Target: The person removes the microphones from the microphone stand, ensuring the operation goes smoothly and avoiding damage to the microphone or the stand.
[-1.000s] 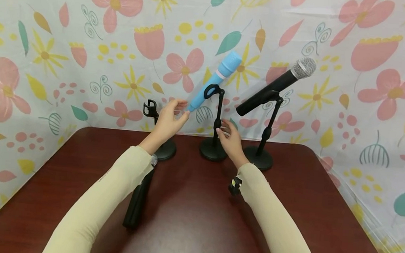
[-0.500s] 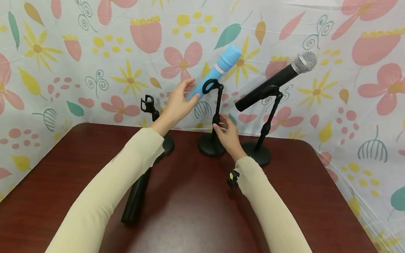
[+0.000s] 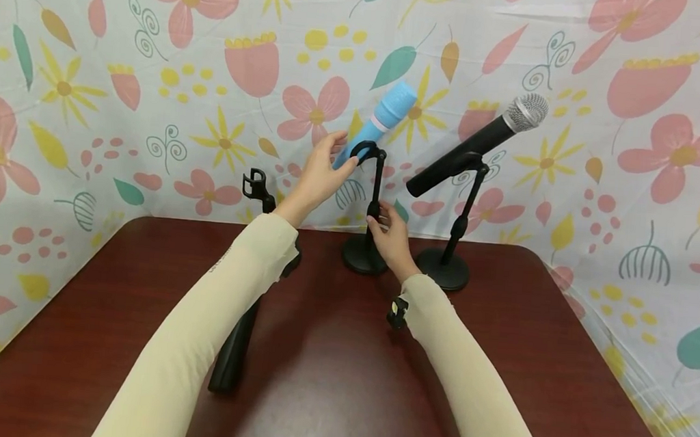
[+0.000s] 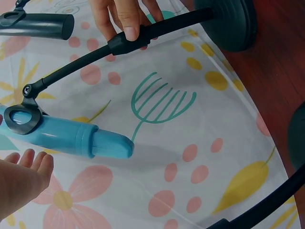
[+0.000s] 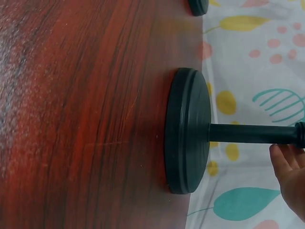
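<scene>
Head view: your left hand has climbed since a second ago, from the low tip of the blue mic up to its lower barrel, just beside the clip of the middle stand. Its fingers are relaxed and nearly straight; in the left wrist view the fingertips lie just under the blue mic and do not close round it. Your right hand has stayed low on the middle stand, and its fingers now curl round the pole at the knob.

The blue mic sits tilted in that clip, head up and away from you, its tail pointing down toward your left hand. The middle stand's round base sits close to the far edge of the tabletop, with the floral backdrop right behind it, so there is little room behind and open wood in front. Left of the middle stand is an empty stand; right of it a third stand carries a black mic with a silver mesh head. Another black mic lies flat, nearer you than the middle stand, under your left sleeve.

The blue mic is smooth plastic with a pale band; the stands are matte black with ridged disc bases; the tabletop is glossy red-brown woodgrain.
</scene>
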Demonstrator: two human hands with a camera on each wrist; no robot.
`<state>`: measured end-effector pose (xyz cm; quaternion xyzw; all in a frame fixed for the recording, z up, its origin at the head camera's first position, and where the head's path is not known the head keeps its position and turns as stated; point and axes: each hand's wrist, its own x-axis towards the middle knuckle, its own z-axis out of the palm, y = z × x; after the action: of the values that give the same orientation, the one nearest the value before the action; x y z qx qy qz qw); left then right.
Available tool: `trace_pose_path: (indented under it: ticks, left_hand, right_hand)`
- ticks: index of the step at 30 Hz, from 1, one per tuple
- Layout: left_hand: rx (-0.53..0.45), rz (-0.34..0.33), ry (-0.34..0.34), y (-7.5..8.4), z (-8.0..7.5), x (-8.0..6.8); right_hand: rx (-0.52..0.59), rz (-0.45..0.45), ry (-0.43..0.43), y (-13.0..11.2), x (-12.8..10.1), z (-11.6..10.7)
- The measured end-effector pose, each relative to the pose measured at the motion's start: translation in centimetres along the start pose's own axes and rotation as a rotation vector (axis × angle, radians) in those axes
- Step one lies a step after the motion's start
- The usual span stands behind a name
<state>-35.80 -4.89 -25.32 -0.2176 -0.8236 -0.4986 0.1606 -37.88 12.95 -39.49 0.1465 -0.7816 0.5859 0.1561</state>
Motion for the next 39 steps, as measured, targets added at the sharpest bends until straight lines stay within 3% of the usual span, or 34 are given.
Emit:
trace_pose_path:
  ticks: [11, 20, 39]
  left_hand:
    - [0.061, 0.013, -0.02, 0.4, 0.4, 0.7]
    - [0.042, 0.045, -0.001, 0.3, 0.6, 0.8]
    - [0.045, 0.028, 0.061, 2.1, -0.9, -0.9]
  right_hand:
    - [-0.015, -0.014, 0.033, -0.1, 0.2, 0.3]
    - [-0.064, -0.008, 0.054, -0.4, 0.4, 0.5]
    - [-0.06, -0.094, -0.001, -2.5, -1.0, 0.1]
